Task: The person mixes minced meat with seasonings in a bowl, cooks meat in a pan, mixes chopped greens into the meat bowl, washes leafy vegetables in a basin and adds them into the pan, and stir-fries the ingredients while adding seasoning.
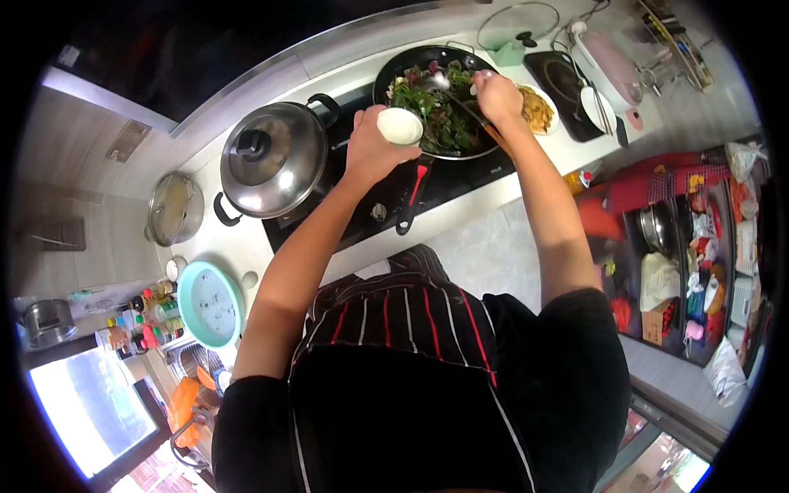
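My left hand (375,148) is wrapped round a small white bowl (400,127) at the near left rim of a dark wok. Inside the bowl is something pale. The wok (386,76) sits on the black stove and holds green and purplish leaves (431,107). Over its right side, my right hand (496,95) is closed, with a metal utensil (459,102) running from it toward the leaves; its bright end lies near the wok's middle. The wok's black and red handle (415,193) points toward me.
Left of the wok stands a lidded steel pot (275,160). A plate of yellowish food (538,111) is at the right, beside a black board-like object (567,90). A turquoise basin (187,316) and bottles (152,304) are at the left, shelves (686,255) at the right.
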A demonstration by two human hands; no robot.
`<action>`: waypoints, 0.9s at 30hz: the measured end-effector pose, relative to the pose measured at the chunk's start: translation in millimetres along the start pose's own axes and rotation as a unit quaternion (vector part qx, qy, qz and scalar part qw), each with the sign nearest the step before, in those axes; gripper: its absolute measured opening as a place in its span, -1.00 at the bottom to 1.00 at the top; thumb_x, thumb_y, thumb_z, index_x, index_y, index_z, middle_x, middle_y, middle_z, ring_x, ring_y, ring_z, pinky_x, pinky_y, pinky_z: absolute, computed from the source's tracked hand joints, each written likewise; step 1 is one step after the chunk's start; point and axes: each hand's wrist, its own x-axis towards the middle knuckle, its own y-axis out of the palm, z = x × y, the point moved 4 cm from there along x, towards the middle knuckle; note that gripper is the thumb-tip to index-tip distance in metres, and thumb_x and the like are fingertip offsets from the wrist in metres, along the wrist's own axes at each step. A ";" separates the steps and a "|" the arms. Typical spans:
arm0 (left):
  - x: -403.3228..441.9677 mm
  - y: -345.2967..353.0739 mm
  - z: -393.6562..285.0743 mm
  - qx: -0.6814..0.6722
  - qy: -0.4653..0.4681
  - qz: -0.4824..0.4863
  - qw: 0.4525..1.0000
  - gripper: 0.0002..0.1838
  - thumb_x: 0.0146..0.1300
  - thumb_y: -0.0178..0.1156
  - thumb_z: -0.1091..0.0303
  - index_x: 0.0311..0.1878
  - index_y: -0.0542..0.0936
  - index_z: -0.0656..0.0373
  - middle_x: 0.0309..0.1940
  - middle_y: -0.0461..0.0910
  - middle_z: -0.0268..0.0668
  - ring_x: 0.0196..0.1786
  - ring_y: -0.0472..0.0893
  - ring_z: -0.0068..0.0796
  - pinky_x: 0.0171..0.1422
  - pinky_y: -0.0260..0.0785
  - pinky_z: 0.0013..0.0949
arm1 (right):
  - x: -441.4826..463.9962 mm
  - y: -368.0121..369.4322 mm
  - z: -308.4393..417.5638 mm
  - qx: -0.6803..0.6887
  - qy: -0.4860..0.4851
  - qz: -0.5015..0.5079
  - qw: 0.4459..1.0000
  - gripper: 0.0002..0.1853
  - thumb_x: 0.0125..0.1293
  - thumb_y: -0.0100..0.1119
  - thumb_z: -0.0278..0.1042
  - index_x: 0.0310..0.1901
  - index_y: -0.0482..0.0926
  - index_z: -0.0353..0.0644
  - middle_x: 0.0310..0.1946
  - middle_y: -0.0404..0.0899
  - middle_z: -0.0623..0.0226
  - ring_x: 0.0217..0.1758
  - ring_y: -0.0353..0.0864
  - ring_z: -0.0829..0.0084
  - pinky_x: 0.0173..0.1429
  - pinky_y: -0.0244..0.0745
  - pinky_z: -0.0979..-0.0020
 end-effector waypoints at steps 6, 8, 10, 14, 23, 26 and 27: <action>-9.3 -19.1 27.9 -0.032 0.023 -0.057 0.998 -0.15 -0.43 0.55 0.19 0.06 0.41 0.17 -0.05 0.38 -0.12 0.03 0.46 -0.09 0.15 0.37 -0.19 | -51.5 -23.9 82.0 0.574 -0.076 0.028 0.815 -0.72 0.44 -0.04 -0.23 -0.25 0.61 -0.23 -0.53 0.45 0.56 -0.51 0.28 0.74 -0.47 0.15 0.59; -20.6 -32.3 32.9 -0.107 0.045 -0.088 0.989 -0.16 -0.44 0.55 0.19 0.04 0.41 0.19 -0.06 0.38 -0.10 0.04 0.43 -0.10 0.20 0.32 -0.22 | -84.0 -22.0 121.5 0.547 -0.145 0.105 0.818 -0.73 0.44 -0.03 -0.28 -0.25 0.59 -0.30 -0.45 0.49 0.43 -0.41 0.38 0.62 -0.31 0.31 0.54; -38.7 -55.2 38.6 -0.097 0.047 -0.089 0.990 -0.08 -0.37 0.57 0.19 0.15 0.34 0.22 0.02 0.34 -0.11 0.11 0.41 -0.14 0.26 0.27 -0.22 | -110.3 -14.7 156.3 0.519 -0.176 0.138 0.825 -0.78 0.40 0.00 -0.38 -0.26 0.60 -0.33 -0.42 0.51 0.36 -0.32 0.45 0.57 -0.21 0.35 0.52; -94.1 -110.3 78.0 -0.089 0.047 -0.157 0.982 -0.07 -0.33 0.55 0.13 0.16 0.33 0.26 0.02 0.40 -0.07 0.17 0.37 -0.07 0.31 0.22 -0.17 | -151.3 9.8 222.0 0.494 -0.204 0.332 0.777 -0.36 0.10 0.33 -0.48 0.24 0.33 -0.17 -0.42 0.31 0.53 -0.39 0.28 0.65 -0.30 0.19 0.63; -311.1 -324.0 201.6 -0.083 -0.192 -0.284 0.936 -0.09 -0.35 0.57 0.36 0.19 0.34 0.19 0.03 0.42 -0.17 0.15 0.44 -0.20 0.24 0.29 -0.22 | -226.5 88.9 400.3 0.362 -0.250 0.633 0.637 -0.56 0.18 0.15 -0.64 0.13 0.49 -0.15 -0.46 0.19 0.63 -0.41 0.19 0.76 -0.31 0.15 0.69; -394.8 -395.0 278.7 0.047 -0.259 -0.420 0.869 -0.11 -0.37 0.54 0.38 0.16 0.35 0.20 -0.02 0.42 -0.14 0.09 0.46 -0.14 0.21 0.31 -0.19 | -265.0 129.6 500.3 0.325 -0.328 0.621 0.633 -0.59 0.20 0.16 -0.61 0.12 0.49 -0.20 -0.45 0.25 0.58 -0.42 0.25 0.72 -0.30 0.23 0.65; -419.0 -418.5 302.5 0.087 -0.292 -0.449 0.840 -0.12 -0.40 0.54 0.37 0.13 0.36 0.22 -0.04 0.41 -0.10 0.06 0.47 -0.09 0.19 0.32 -0.18 | -277.7 143.9 541.6 0.311 -0.360 0.611 0.632 -0.59 0.20 0.16 -0.59 0.12 0.49 -0.19 -0.45 0.27 0.55 -0.41 0.29 0.67 -0.26 0.30 0.61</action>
